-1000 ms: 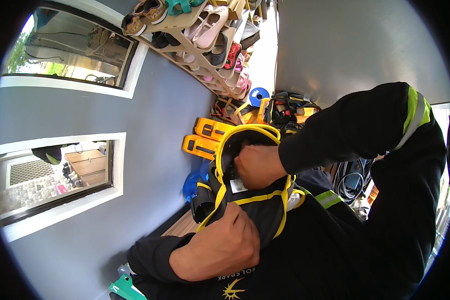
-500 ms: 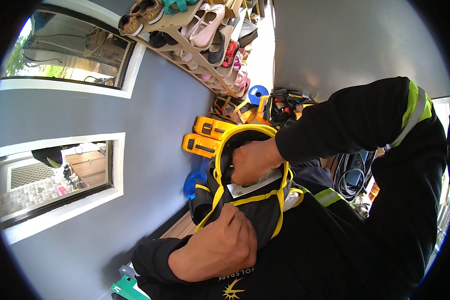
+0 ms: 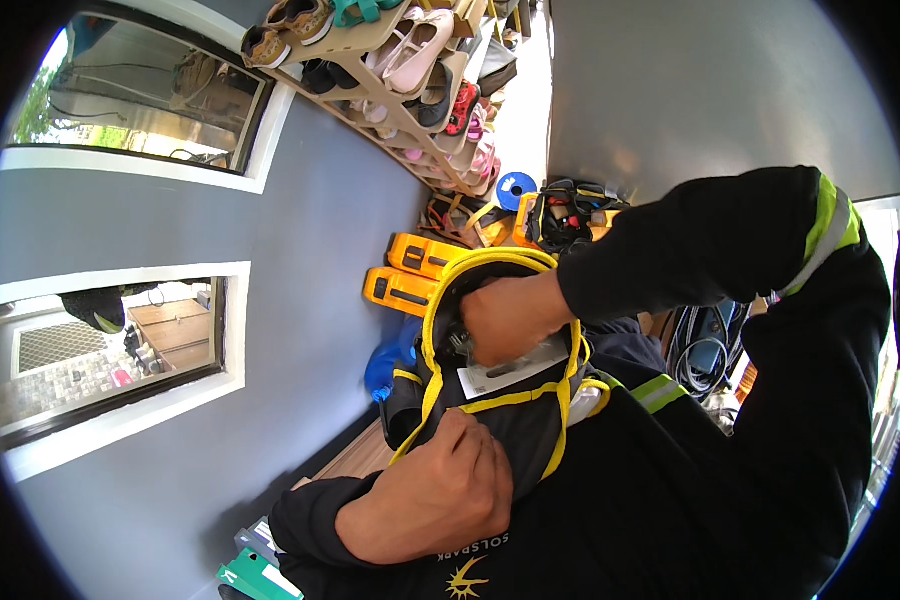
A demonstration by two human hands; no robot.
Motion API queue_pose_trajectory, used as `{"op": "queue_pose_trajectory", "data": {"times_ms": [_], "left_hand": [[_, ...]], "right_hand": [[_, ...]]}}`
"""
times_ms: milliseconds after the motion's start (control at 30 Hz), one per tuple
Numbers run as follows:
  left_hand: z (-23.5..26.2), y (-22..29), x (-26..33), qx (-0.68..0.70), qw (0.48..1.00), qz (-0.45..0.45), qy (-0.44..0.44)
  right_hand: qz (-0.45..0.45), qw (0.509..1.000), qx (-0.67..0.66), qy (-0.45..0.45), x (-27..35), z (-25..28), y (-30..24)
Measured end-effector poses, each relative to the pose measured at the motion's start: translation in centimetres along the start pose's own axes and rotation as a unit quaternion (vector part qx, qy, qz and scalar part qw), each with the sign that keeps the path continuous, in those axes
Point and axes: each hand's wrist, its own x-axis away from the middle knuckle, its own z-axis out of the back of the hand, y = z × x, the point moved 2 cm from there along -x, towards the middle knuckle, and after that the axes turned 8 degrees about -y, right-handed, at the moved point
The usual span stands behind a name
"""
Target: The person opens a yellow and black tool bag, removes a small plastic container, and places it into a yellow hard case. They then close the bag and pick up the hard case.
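A black tool bag (image 3: pixel 515 425) with yellow trim sits close against me, its round mouth facing up. My right hand (image 3: pixel 515 320) reaches down inside the mouth with its fingers curled. Their tips are hidden, and a small metallic-looking piece shows beside them, too unclear to name. A white card or label (image 3: pixel 510 375) lies in the mouth below this hand. My left hand (image 3: pixel 435 490) is closed, its fingertips pinching the black side of the bag just under the yellow trim.
Two yellow cases (image 3: pixel 400 290) lie beyond the bag, with a blue bag-like item (image 3: pixel 385 370) beside it. Farther off are a blue reel (image 3: pixel 516 190), a filled tool bag (image 3: pixel 570 215) and a shoe rack (image 3: pixel 370 95). Coiled black cable (image 3: pixel 700 350) lies at the right. A grey wall (image 3: pixel 310 230) runs along the left.
My right hand has shifted slightly inside the bag, and the metallic piece by its fingers shows more now. The left hand keeps its place on the bag's side.
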Motion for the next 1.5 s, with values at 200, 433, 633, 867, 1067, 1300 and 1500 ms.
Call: {"op": "queue_pose_trajectory", "data": {"times_ms": [200,433,633,867,1067,1300,1500], "left_hand": [[-0.4,0.1,0.8,-0.009,0.999,0.010,0.039],[0.3,0.6,1.4,0.026,0.999,0.041,0.021],[0.2,0.8,1.8,-0.002,0.998,0.029,0.051],[-0.1,1.3,1.9,0.019,0.997,-0.008,0.068],[0.6,1.4,1.6,0.007,0.999,-0.013,0.045],[1.1,1.0,0.7,0.016,0.998,-0.036,0.057],[0.9,1.0,0.7,0.022,0.998,-0.035,0.049]], "right_hand": [[-0.198,0.911,-0.329,0.152,2.6,-0.3,-1.2],[-0.140,0.918,-0.269,0.257,4.2,-1.1,-2.2],[-0.100,0.945,-0.221,0.218,7.5,-0.7,-7.3],[-0.068,0.960,-0.182,0.201,9.6,-0.8,-11.9],[-0.054,0.982,-0.097,0.152,10.0,-1.0,-13.1],[-0.043,0.976,-0.123,0.173,10.1,-2.0,-13.3],[-0.035,0.970,-0.102,0.218,10.3,-2.0,-13.0]]}}
